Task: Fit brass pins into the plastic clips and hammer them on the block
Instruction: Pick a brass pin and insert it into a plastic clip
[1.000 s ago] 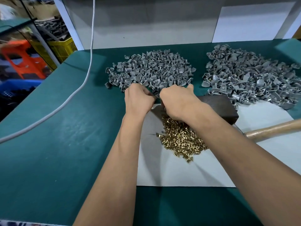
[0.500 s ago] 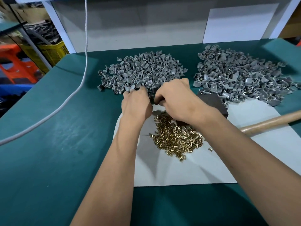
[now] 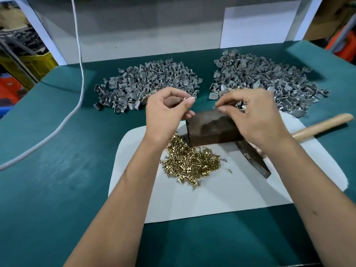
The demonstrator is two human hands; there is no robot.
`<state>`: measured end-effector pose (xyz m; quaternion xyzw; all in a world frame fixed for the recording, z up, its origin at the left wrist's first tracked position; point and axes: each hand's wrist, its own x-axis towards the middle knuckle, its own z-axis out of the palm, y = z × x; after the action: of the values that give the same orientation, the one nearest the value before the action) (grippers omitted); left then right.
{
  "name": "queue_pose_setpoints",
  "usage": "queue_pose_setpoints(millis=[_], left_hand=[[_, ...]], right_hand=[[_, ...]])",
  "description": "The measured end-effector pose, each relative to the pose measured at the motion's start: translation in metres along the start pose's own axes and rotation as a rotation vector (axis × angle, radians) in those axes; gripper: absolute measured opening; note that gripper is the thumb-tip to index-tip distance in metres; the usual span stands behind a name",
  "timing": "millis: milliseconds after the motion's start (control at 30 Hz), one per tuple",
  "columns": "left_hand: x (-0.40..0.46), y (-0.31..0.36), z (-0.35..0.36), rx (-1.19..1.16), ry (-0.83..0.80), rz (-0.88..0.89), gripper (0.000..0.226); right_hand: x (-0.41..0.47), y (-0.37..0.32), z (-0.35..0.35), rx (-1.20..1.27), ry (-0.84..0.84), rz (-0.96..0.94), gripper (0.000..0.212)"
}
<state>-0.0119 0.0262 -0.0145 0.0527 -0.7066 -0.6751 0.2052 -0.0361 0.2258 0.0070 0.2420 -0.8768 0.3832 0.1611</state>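
Observation:
My left hand [image 3: 167,112] pinches a small pale piece between thumb and forefinger, too small to tell whether it is a clip or a pin. My right hand [image 3: 254,116] pinches another small grey piece just above the far edge of the dark metal block [image 3: 210,130]. The block stands on a white sheet [image 3: 212,199]. A heap of brass pins [image 3: 190,160] lies in front of the block. Two piles of grey plastic clips lie behind: the left pile [image 3: 146,83] and the right pile [image 3: 269,81]. The hammer lies right of the block, its head [image 3: 252,158] under my right wrist and its wooden handle [image 3: 323,124] pointing right.
The green table top [image 3: 57,151] spreads to the left and the front. A white cable [image 3: 81,54] hangs down and runs off across the left side. A grey wall panel closes the back. Yellow and orange crates stand beyond the left edge.
My hands were pressed together over the block's left end. They have drawn apart, the left one to the left and the right one over the block, each pinching a small piece.

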Motion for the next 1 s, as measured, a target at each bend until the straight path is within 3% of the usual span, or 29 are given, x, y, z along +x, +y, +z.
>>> queue_pose_setpoints(millis=[133,300,1000], left_hand=[[-0.006,0.000,0.011,-0.162,-0.150,-0.049,0.015],[-0.011,0.000,0.017,-0.166,-0.226,-0.048,0.024],[-0.016,-0.003,0.026,-0.125,-0.169,-0.036,0.011]], right_hand=[[-0.004,0.002,0.007,0.040,0.046,0.000,0.009],[-0.006,-0.004,0.018,0.083,0.085,0.025,0.007],[-0.007,-0.007,0.026,0.135,0.158,0.130,0.007]])
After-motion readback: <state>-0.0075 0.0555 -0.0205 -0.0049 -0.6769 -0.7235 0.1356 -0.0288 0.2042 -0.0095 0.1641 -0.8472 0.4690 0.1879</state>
